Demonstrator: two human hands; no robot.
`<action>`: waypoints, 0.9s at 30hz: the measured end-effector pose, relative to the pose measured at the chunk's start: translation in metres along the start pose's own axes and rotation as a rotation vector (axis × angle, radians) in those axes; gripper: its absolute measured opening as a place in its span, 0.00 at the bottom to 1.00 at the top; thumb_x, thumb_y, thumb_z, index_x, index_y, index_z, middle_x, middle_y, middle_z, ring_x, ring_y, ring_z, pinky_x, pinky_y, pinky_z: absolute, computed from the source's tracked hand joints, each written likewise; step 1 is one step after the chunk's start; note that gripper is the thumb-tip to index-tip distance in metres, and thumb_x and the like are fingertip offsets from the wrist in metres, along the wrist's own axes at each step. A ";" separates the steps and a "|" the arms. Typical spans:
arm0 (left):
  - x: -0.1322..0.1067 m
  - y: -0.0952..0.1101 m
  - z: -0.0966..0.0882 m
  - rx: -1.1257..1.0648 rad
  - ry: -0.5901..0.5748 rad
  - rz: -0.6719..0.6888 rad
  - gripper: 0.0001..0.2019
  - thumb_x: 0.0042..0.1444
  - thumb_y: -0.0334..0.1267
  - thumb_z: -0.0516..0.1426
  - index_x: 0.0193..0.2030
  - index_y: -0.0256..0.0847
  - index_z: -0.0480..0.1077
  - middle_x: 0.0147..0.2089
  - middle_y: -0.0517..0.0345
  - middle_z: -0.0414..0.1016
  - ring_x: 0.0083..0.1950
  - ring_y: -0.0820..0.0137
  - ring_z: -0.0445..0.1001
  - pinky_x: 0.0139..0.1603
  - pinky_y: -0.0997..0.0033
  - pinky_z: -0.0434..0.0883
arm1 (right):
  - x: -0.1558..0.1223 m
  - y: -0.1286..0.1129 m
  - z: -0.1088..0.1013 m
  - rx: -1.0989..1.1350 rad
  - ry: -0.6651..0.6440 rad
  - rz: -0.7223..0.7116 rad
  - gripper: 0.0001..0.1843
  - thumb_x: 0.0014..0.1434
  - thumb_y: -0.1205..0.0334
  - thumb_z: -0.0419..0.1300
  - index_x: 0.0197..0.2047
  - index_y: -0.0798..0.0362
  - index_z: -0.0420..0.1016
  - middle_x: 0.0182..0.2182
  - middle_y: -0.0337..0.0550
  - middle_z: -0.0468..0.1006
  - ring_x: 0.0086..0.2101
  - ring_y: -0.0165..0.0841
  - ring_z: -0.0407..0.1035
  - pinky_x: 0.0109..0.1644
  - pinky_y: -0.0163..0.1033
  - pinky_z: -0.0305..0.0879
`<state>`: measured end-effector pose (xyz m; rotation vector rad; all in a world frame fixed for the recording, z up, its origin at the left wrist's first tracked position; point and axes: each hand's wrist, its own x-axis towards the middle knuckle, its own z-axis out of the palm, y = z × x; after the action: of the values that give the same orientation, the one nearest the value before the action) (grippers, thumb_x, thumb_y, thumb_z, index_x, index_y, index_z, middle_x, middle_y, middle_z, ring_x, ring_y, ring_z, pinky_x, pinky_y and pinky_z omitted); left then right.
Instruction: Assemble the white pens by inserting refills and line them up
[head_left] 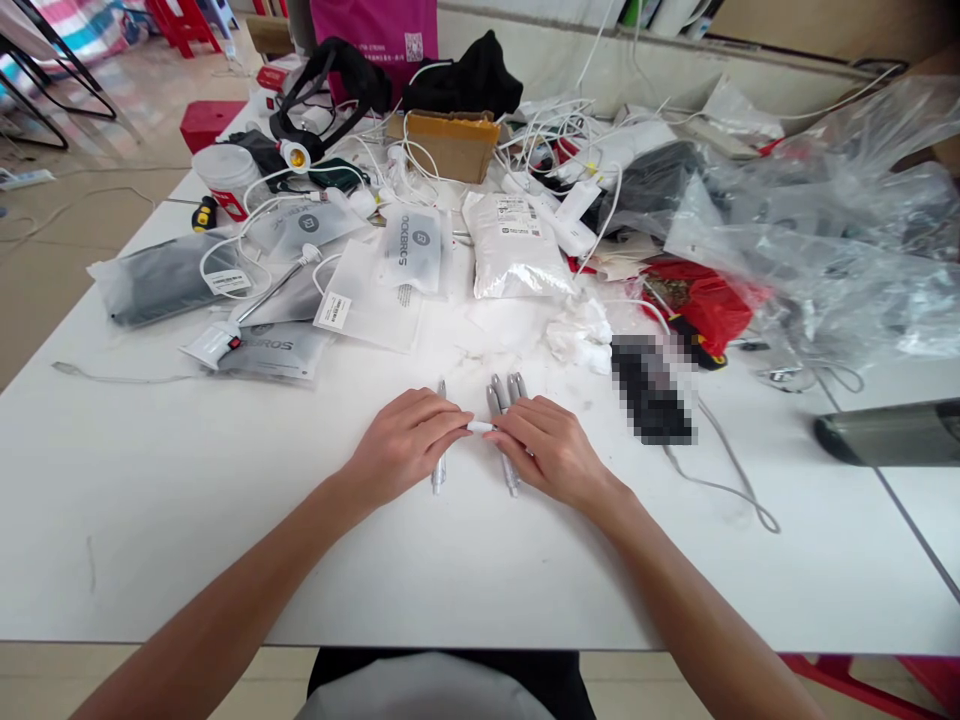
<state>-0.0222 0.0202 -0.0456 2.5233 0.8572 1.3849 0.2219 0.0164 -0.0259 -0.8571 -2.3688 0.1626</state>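
My left hand point(405, 447) and my right hand point(547, 455) rest on the white table point(225, 520) near its front edge. Their fingertips meet on a small white cylindrical piece point(480, 427) and pinch it from both sides. A slim silver-grey pen point(440, 470) lies under my left fingers. Two similar grey pens point(504, 395) lie under my right hand, their lower parts partly hidden by the fingers.
A pixelated dark object point(649, 390) with a grey cable lies right of my hands. Behind are white packets, white cables, a cardboard box point(452, 146) and crumpled tissue. Clear plastic bags pile up at the right.
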 end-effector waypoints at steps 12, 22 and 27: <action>0.000 0.000 -0.001 0.009 -0.011 -0.004 0.09 0.70 0.29 0.62 0.54 0.42 0.75 0.41 0.56 0.83 0.38 0.69 0.79 0.41 0.65 0.76 | 0.001 -0.001 -0.002 0.021 -0.002 0.013 0.06 0.74 0.59 0.61 0.48 0.54 0.73 0.27 0.36 0.73 0.27 0.30 0.62 0.34 0.39 0.61; 0.001 0.002 -0.002 0.019 -0.025 -0.016 0.14 0.68 0.32 0.65 0.58 0.41 0.73 0.44 0.53 0.84 0.43 0.66 0.81 0.45 0.63 0.77 | 0.000 -0.001 -0.001 -0.019 -0.008 -0.004 0.04 0.76 0.61 0.59 0.50 0.52 0.73 0.30 0.39 0.76 0.27 0.30 0.65 0.35 0.39 0.61; 0.007 -0.004 -0.013 0.048 -0.066 -0.156 0.13 0.70 0.41 0.64 0.57 0.40 0.74 0.43 0.52 0.84 0.42 0.64 0.81 0.47 0.59 0.75 | 0.000 0.003 -0.003 -0.090 0.083 -0.022 0.04 0.73 0.65 0.61 0.50 0.52 0.73 0.30 0.40 0.77 0.27 0.31 0.65 0.34 0.39 0.61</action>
<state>-0.0312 0.0251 -0.0344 2.4611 1.0607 1.2420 0.2250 0.0187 -0.0243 -0.8624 -2.3213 0.0108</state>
